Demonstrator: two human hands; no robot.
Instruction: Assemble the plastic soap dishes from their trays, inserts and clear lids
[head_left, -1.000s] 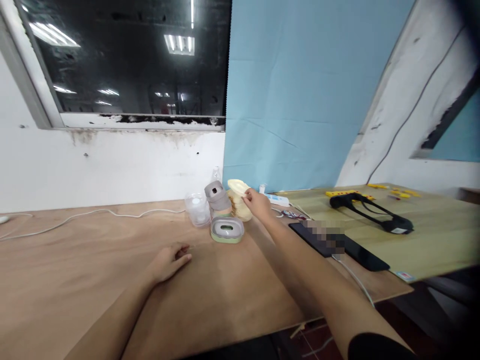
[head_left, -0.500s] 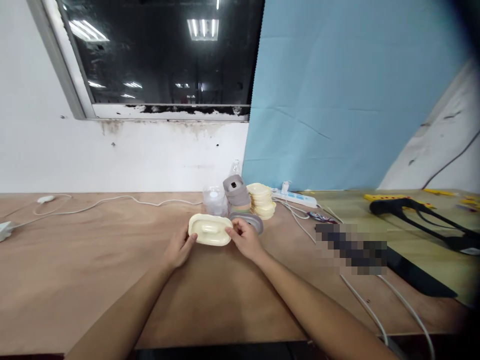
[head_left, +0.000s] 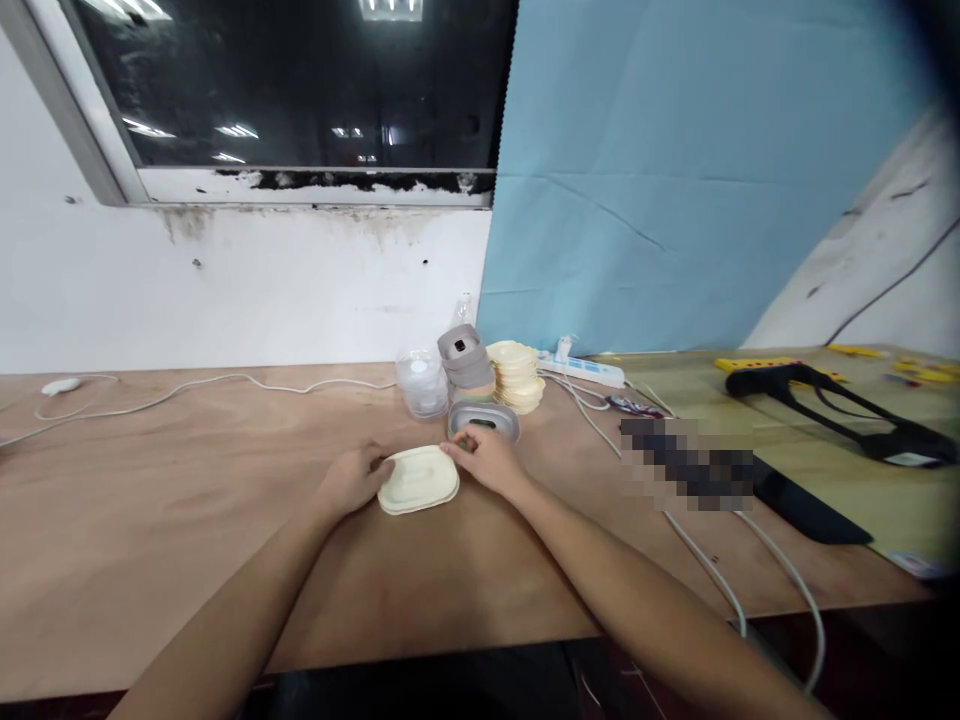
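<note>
A shallow cream plastic lid (head_left: 420,480), rounded at the corners, lies low over or on the wooden tabletop in front of me; I cannot tell whether it rests there. My left hand (head_left: 354,482) pinches its left edge, and the thumb shows on top. At the upper right corner, my right hand (head_left: 486,460) has its thumb and fingers closed on the rim. Just behind the right hand sits a grey oblong container (head_left: 504,416), partly covered by the fingers.
Behind stand clear plastic containers (head_left: 421,384), stacked grey containers (head_left: 463,358) and a stack of cream pieces (head_left: 517,378). A power strip (head_left: 589,370) with cables lies right of them. Farther right are a black flat object (head_left: 806,500) and a black frame-like object (head_left: 862,436).
The cream lid has gone from raised and tilted toward me to lower and flatter, with both hands still on it. My view has tipped downward.
</note>
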